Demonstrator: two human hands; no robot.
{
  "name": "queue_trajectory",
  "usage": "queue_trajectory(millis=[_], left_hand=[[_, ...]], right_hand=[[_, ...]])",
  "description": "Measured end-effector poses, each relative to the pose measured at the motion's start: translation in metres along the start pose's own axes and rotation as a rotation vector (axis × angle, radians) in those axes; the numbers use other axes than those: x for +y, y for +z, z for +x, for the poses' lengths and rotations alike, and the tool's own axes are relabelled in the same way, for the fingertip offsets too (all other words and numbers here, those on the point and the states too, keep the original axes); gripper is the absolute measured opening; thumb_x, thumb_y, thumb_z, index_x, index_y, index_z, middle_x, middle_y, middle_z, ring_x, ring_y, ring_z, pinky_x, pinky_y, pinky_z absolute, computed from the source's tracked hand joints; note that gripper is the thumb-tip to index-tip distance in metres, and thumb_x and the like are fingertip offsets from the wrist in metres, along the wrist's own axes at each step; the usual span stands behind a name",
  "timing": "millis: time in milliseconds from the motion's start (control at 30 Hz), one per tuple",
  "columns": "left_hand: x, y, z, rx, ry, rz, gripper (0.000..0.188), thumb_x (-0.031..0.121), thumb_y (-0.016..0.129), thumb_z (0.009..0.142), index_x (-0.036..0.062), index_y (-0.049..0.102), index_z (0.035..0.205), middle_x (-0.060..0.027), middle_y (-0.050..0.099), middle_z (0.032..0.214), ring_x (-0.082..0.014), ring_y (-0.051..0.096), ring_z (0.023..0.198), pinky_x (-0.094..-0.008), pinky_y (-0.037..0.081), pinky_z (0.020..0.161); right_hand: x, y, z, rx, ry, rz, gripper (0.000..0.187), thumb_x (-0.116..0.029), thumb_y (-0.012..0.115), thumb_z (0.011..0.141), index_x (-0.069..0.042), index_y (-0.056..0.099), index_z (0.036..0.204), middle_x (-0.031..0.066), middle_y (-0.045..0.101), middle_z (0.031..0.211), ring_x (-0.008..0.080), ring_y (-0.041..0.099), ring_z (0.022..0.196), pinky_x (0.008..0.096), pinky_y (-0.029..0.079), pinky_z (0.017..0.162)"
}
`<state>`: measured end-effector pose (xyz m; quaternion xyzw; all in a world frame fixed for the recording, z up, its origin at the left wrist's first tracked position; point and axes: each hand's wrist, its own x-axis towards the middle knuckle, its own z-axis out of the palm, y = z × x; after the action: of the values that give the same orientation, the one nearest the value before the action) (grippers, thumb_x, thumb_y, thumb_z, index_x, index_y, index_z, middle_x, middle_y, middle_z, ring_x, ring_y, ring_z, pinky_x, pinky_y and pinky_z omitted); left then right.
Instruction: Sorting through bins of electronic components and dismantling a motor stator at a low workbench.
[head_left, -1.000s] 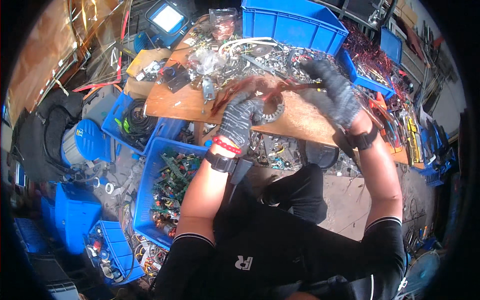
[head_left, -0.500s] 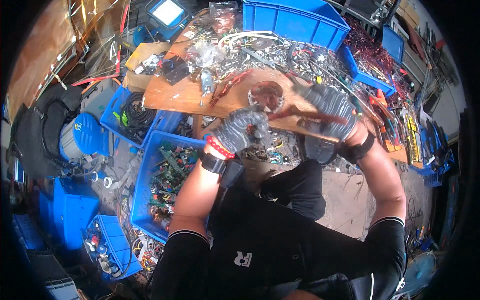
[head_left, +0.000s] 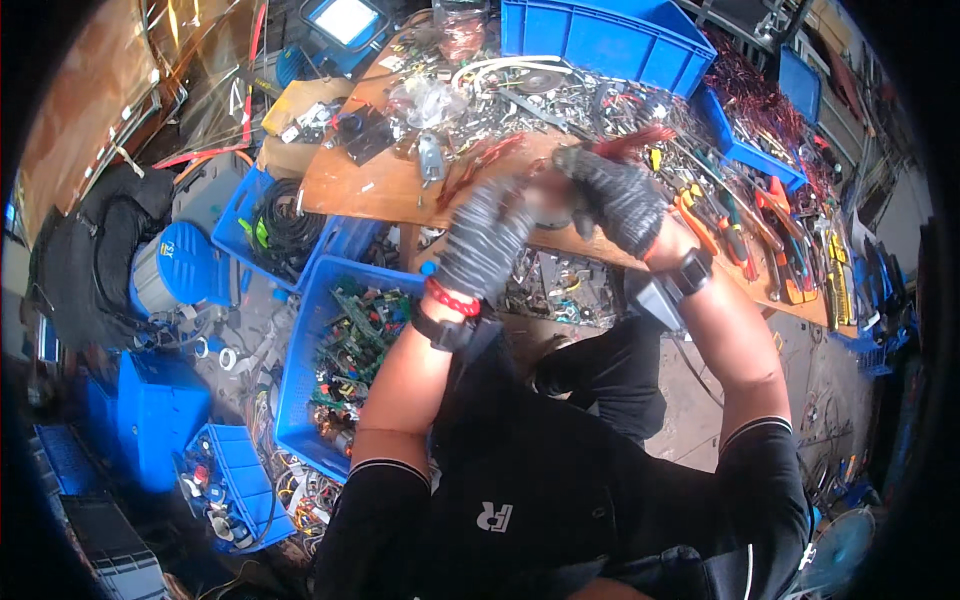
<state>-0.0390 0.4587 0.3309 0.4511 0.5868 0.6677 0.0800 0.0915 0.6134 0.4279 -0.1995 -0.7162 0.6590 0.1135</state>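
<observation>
My left hand [head_left: 488, 238], in a grey striped glove, is over the front edge of the wooden table [head_left: 372, 202]. Its fingers are smeared by motion, so what they hold, if anything, is unclear. Close by on the right, my gloved right hand [head_left: 618, 203] is closed, and a bundle of dark red wires [head_left: 636, 143] sticks out past its far side. Between the two hands lies a round dish [head_left: 550, 205], blurred and partly covered by them. A few more red wire strands [head_left: 480, 165] rest on the tabletop beyond my left hand.
Metal scraps and tools crowd the table, with orange-handled pliers [head_left: 697, 220] at right. A large blue crate [head_left: 605, 45] stands at the back; another blue crate [head_left: 735, 148] holds red wire. Below left, a blue basket [head_left: 300, 385] contains green circuit boards.
Both hands have moved up and closer together over the dish. The red wire bundle, earlier stretched across my right palm toward my left hand, now points away on the far side.
</observation>
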Motion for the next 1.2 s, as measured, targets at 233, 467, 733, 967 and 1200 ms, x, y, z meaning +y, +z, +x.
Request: queue_trajectory(millis=[233, 467, 733, 967, 1200], left_hand=[[-0.075, -0.075, 0.076, 0.147, -0.141, 0.554, 0.035, 0.024, 0.070, 0.095, 0.0032, 0.067, 0.123, -0.0205, 0.074, 0.106, -0.0380, 0.072, 0.099, -0.0482, 0.056, 0.088], [-0.119, -0.078, 0.093, 0.055, -0.264, 0.616, 0.021, 0.016, 0.072, 0.093, 0.0036, 0.070, 0.110, -0.0138, 0.075, 0.104, -0.0273, 0.073, 0.092, -0.0388, 0.057, 0.084], [-0.147, -0.112, 0.107, 0.067, -0.323, -0.092, 0.007, 0.006, 0.068, 0.092, 0.0054, 0.071, 0.099, -0.0069, 0.071, 0.097, -0.0182, 0.069, 0.085, -0.0318, 0.057, 0.075], [-0.143, -0.121, 0.117, -0.127, -0.277, 0.462, 0.012, 0.012, 0.067, 0.095, 0.0042, 0.072, 0.102, -0.0049, 0.071, 0.091, -0.0172, 0.066, 0.079, -0.0331, 0.053, 0.066], [-0.119, -0.102, 0.097, 0.158, -0.480, -0.214, 0.022, 0.005, 0.071, 0.086, 0.0030, 0.074, 0.107, -0.0052, 0.071, 0.096, -0.0167, 0.065, 0.084, -0.0304, 0.054, 0.071]], right_hand=[[0.006, -0.013, -0.003, 0.008, -0.063, -0.085, 0.026, -0.029, 0.070, 0.098, -0.007, 0.071, 0.113, -0.0019, 0.066, 0.092, 0.0067, 0.057, 0.073, 0.0234, 0.048, 0.064], [0.025, -0.026, -0.032, 0.012, -0.082, -0.019, 0.016, -0.025, 0.071, 0.098, -0.011, 0.072, 0.106, -0.0081, 0.059, 0.084, 0.0024, 0.052, 0.071, 0.0210, 0.042, 0.061], [0.033, -0.042, -0.054, 0.105, -0.104, 0.027, 0.016, -0.025, 0.070, 0.100, -0.011, 0.072, 0.108, -0.0080, 0.063, 0.090, 0.0022, 0.051, 0.071, 0.0203, 0.043, 0.063], [0.041, -0.017, -0.028, 0.190, -0.375, -0.447, 0.028, -0.027, 0.071, 0.096, -0.007, 0.070, 0.115, 0.0078, 0.070, 0.103, 0.0244, 0.067, 0.093, 0.0378, 0.053, 0.083], [0.038, 0.046, 0.093, 0.144, -0.595, -1.291, 0.041, -0.024, 0.068, 0.089, -0.011, 0.070, 0.128, 0.0168, 0.072, 0.123, 0.0376, 0.069, 0.115, 0.0487, 0.052, 0.102]])
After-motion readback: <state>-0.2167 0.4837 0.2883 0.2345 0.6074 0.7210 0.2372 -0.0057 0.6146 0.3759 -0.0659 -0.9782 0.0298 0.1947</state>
